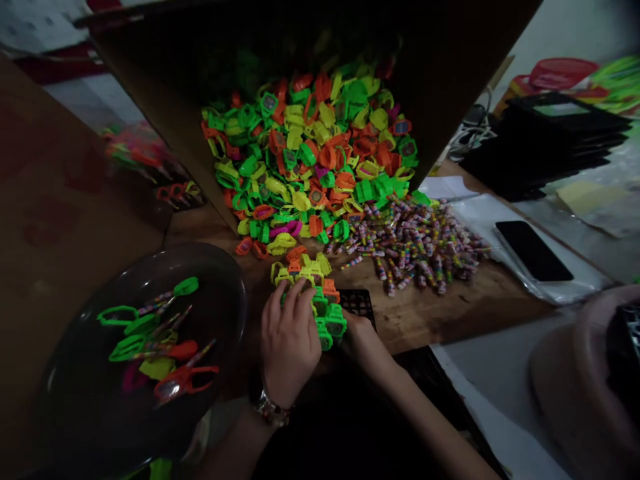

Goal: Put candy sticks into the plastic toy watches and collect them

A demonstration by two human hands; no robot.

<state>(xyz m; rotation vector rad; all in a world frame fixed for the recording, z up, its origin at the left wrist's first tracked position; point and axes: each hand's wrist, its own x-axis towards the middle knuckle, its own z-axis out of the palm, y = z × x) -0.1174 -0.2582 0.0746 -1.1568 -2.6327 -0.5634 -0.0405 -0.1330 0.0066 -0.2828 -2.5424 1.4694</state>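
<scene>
On the wooden bench [415, 323], before the big box [160, 127], the left hand [290, 340] covers bunched toy watches [327, 320], the right hand [361, 337] beside them; neither's grip shows. Likely light, slick, springy plastic: pinch the stiff cases, not straps.

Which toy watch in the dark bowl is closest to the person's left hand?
The orange watch, with the shiny face, near the bowl's right side; the green, yellow and pink ones lie farther from the left hand.
</scene>
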